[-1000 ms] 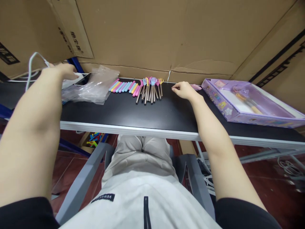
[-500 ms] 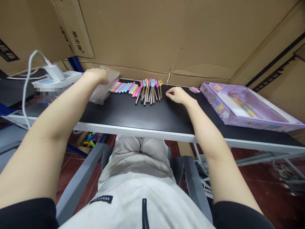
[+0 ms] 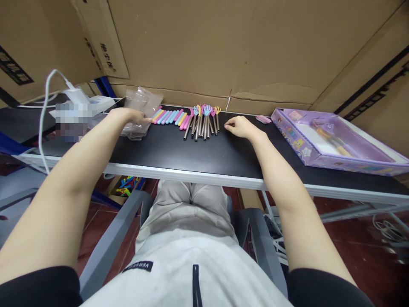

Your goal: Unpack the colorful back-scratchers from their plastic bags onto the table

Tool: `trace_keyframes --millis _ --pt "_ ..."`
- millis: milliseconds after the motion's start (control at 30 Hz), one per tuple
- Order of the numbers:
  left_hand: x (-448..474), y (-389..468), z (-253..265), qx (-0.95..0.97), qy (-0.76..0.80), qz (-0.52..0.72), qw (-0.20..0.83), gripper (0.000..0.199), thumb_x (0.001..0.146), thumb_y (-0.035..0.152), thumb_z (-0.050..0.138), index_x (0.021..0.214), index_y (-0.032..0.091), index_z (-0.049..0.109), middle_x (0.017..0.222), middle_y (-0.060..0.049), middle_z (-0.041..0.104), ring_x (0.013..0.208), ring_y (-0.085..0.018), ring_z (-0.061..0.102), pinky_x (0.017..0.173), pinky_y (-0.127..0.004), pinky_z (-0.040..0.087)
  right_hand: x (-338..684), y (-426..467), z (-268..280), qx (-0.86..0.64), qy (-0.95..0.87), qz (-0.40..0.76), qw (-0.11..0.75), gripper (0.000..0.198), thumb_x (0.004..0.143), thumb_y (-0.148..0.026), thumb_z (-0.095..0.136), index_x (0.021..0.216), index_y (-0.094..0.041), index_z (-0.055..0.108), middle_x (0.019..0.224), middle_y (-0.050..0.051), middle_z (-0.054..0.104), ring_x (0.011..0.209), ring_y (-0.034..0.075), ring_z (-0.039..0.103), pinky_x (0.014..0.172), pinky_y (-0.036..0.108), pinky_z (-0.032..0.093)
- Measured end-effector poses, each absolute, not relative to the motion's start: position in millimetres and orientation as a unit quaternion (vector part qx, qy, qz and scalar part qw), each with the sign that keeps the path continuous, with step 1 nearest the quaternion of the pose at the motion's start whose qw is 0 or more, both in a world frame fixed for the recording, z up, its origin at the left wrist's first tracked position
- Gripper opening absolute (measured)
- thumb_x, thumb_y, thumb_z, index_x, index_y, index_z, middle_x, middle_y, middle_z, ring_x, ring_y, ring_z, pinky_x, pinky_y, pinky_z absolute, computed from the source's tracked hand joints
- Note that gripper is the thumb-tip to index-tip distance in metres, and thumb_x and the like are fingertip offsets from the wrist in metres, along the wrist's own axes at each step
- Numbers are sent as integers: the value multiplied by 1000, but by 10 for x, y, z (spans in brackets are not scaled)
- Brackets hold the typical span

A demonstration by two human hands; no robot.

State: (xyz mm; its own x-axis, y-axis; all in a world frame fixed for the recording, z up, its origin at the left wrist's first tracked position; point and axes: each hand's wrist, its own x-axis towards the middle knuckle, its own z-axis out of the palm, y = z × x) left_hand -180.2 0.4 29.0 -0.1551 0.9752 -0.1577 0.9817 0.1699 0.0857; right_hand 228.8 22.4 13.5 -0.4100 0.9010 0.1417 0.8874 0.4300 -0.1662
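My left hand is over the clear plastic bags at the table's left, fingers stretched out, with the fingertips at the near left end of a row of pink, yellow and blue plastic sticks. Whether it touches the end stick I cannot tell. Right of that row lies a bunch of small back scratchers with metal shafts and coloured claw-shaped heads. My right hand rests on the black tabletop just right of them. Its fingers are curled in towards the thumb, and nothing shows in them.
A purple open-topped box with wrapped items inside stands at the right. Small pink pieces lie beside it. At the left are a white power strip and a cable. Cardboard walls the back edge.
My left hand has come down and right from the top of the plastic bags to the end of the stick row, its fingers now stretched out. My right hand stays beside the back scratchers.
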Motion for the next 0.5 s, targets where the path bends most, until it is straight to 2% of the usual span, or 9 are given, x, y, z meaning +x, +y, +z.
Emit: trace_keyframes --millis 67,133,267,367,500 --pt "-1706 -5 287 617 774 -96 109 69 114 43 46 165 -3 40 174 -27 33 161 -40 37 131 -54 28 2287 213 142 -531 -840 35 106 33 100 -16 60 123 -10 83 123 17 80 115 28 76 109 38 56" --pt "-1648 0 283 610 776 -119 111 74 115 49 38 168 -2 33 177 -26 27 164 -39 32 133 -49 25 2290 209 143 -529 -840 39 112 32 99 -16 61 122 -11 84 122 16 80 115 28 76 109 39 56" --pt "-1667 68 267 610 775 -129 104 77 114 53 38 166 -3 38 175 -27 32 160 -40 37 131 -51 28 2294 215 133 -533 -838 37 111 34 99 -17 61 124 -11 84 123 16 80 114 28 76 109 38 56" --pt "-1658 107 311 600 787 -124 68 78 110 55 47 161 -4 46 171 -30 38 158 -44 41 129 -57 32 2278 225 129 -528 -841 35 113 36 99 -18 59 125 -12 83 123 15 80 115 28 76 109 38 56" --pt "-1421 130 400 648 760 -35 -18 66 101 54 57 154 15 64 156 -24 62 148 -48 53 124 -70 33 2194 234 165 -511 -849 28 130 38 100 -16 55 126 -12 83 127 15 79 119 28 75 111 38 55"
